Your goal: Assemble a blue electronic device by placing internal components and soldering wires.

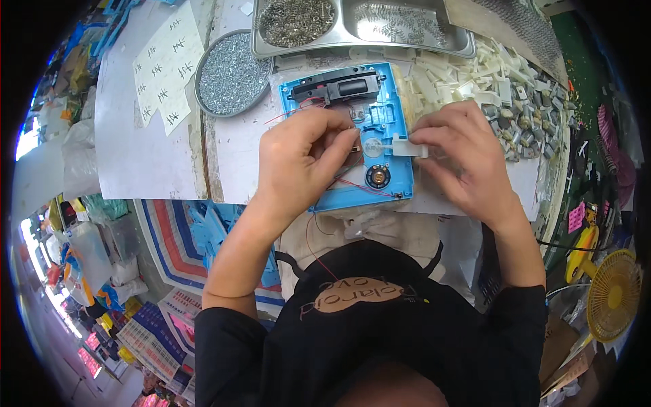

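A blue plastic panel (388,108) lies flat on the white table in front of me, with a black block along its top, a small round speaker (378,176) near its lower edge and thin red wires across it. My left hand (302,159) rests on the panel's left half, its fingers pinched together over the middle by a small metal piece. My right hand (461,156) holds a small white plastic part (410,146) at the panel's right edge, next to a clear round piece (373,146).
A round tin of small screws (232,73) sits at the upper left. A metal tray (363,27) with two compartments of small metal parts is at the top. A heap of white and grey plastic parts (502,95) lies to the right. Paper sheets with handwriting (169,64) lie left.
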A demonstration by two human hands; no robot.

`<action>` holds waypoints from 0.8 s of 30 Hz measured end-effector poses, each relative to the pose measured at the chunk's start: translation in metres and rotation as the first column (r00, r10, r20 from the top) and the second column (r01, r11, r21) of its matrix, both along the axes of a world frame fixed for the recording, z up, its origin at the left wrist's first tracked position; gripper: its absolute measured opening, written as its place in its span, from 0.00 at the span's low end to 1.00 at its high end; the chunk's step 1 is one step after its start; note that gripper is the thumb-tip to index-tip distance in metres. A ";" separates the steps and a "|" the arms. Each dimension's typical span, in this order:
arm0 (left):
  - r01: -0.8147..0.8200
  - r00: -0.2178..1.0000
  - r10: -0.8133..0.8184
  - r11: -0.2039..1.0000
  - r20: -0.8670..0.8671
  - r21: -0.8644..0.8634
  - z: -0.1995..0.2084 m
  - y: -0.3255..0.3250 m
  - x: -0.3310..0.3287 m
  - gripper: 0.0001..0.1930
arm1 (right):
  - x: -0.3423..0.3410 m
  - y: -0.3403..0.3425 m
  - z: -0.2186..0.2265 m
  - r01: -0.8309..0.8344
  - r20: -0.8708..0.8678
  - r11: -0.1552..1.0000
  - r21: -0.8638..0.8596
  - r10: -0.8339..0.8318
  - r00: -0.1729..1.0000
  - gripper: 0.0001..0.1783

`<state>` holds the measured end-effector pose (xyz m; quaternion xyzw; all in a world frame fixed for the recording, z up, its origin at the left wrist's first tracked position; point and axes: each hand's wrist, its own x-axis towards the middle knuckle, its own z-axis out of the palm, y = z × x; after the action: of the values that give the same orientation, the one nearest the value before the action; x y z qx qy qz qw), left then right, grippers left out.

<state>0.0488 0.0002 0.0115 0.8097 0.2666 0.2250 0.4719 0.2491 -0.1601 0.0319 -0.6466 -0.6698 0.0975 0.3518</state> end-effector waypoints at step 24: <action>0.011 0.994 -0.019 0.997 0.112 0.076 -0.009 -0.005 0.000 0.04 | -0.009 0.023 0.025 -0.160 0.282 0.987 -0.017 0.158 0.946 0.18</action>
<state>0.0491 -0.0048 0.0022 0.8149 0.2247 0.2766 0.4570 0.2397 -0.1376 0.0565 -0.5967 -0.7633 0.0302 0.2456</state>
